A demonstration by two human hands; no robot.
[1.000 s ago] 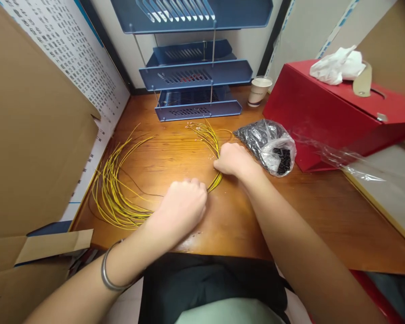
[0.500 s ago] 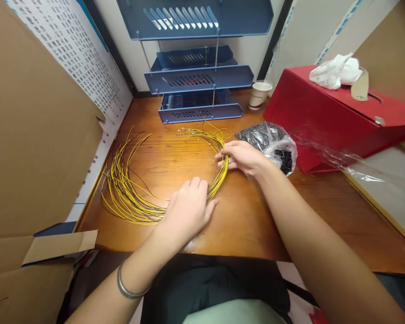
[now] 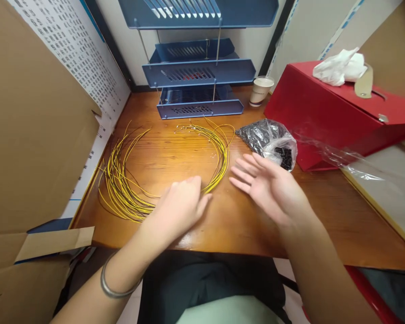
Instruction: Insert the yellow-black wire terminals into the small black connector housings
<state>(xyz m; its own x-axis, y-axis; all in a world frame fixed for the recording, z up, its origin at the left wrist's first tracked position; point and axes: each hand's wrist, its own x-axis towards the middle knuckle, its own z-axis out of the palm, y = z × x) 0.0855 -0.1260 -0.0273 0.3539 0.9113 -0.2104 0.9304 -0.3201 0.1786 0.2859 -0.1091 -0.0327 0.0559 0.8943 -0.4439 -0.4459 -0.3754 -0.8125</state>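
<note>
Wooden desk with plastic bag between yellow wires and red box

Grey bangle, pale green top

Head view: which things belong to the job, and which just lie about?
Likely in use:
yellow wires, under the left hand
perhaps the bag of black pieces, near the right hand

Seemingly idle:
blue trays
paper cup
red box

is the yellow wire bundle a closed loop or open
Open: the yellow wire bundle curves in a U, far ends apart, left hand over its middle.
</note>
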